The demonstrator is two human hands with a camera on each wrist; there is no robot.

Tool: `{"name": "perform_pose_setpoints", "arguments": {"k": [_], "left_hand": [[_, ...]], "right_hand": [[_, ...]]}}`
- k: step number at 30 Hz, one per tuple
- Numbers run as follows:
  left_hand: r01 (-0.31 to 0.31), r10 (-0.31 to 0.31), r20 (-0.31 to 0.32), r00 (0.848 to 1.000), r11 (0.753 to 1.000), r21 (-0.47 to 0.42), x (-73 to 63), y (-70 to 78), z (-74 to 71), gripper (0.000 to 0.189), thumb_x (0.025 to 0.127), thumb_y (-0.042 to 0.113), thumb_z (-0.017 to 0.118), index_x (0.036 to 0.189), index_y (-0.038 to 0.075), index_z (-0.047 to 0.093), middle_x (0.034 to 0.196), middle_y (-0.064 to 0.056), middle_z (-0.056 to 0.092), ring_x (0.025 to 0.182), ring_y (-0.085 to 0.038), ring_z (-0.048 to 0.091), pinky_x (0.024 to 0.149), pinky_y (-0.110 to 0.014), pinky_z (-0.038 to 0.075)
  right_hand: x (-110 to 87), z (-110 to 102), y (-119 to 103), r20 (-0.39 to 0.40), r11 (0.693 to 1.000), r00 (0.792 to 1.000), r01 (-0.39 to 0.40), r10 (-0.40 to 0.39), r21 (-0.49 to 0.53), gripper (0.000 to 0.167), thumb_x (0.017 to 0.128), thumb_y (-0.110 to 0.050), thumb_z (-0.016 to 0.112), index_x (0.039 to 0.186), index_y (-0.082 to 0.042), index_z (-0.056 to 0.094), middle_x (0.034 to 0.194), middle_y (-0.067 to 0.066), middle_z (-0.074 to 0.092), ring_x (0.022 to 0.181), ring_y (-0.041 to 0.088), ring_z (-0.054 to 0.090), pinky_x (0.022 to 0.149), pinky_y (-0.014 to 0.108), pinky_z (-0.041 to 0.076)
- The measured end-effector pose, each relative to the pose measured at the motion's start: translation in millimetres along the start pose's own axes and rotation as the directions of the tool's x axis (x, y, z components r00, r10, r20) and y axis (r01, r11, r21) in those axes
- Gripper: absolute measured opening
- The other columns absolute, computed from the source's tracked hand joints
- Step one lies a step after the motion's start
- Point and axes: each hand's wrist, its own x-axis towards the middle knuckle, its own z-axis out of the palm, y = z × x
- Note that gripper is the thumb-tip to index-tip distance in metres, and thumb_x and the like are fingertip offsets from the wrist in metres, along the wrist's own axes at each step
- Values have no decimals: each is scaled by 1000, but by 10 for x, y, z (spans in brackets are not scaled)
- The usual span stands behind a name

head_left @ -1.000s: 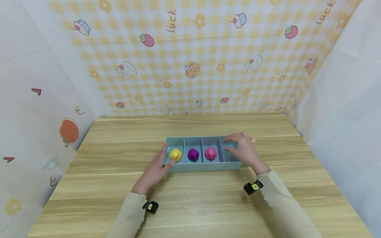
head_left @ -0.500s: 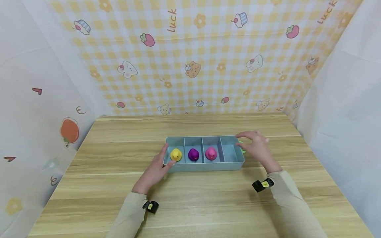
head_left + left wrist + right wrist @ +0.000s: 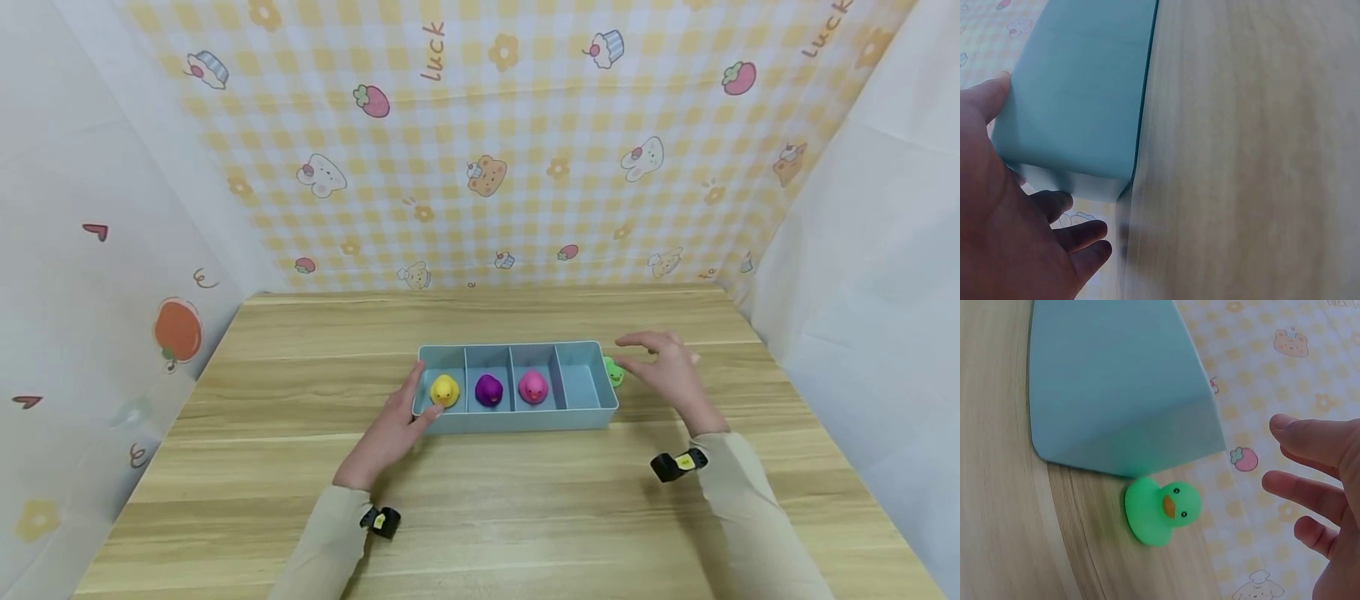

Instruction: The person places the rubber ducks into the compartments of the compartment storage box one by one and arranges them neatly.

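Note:
A pale blue divided box [image 3: 517, 421] stands on the table with a yellow rubber duck [image 3: 444, 391], a purple one [image 3: 489, 390] and a pink one [image 3: 533, 387] each in its own compartment; the rightmost compartment holds nothing. My left hand [image 3: 392, 425] holds the box's left end, thumb over the front rim, index finger along the end wall. Just outside the right end wall sits a green rubber duck [image 3: 1159, 511], partly hidden by that wall in the head view. My right hand [image 3: 663, 372] hovers beside the green duck, thumb and fingers spread, nothing between them.
The wood-grain table [image 3: 517, 517] runs back to a yellow checked cloth [image 3: 450, 208] with cartoon prints. White cloths hang along the left [image 3: 97, 367] and right [image 3: 862, 292] sides.
My right hand has moved rightward from over the rightmost compartment to beyond the box's end, uncovering the green duck. My left hand and the ducks in the box stay put.

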Motion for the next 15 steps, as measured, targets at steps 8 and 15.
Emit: {"name": "perform_pose_setpoints", "arguments": {"k": [8,15], "left_hand": [[-1,1,-10,1000,1000,1,8,-8,9,78,98,42,49,155,25,-2,160,-13,14,143,-43,16,109,-66,22],[-6,6,-10,1000,1000,3,-1,-5,6,78,98,43,49,155,26,-2,160,-13,13,143,-43,15,109,-66,21]], "right_hand": [[10,-21,146,70,999,996,-47,48,-15,34,83,-18,74,115,-10,68,124,17,63,105,40,49,86,65,16],[0,34,261,171,996,982,-78,83,-38,41,83,-20,74,122,-12,65,129,17,60,109,42,52,90,72,15]]}}
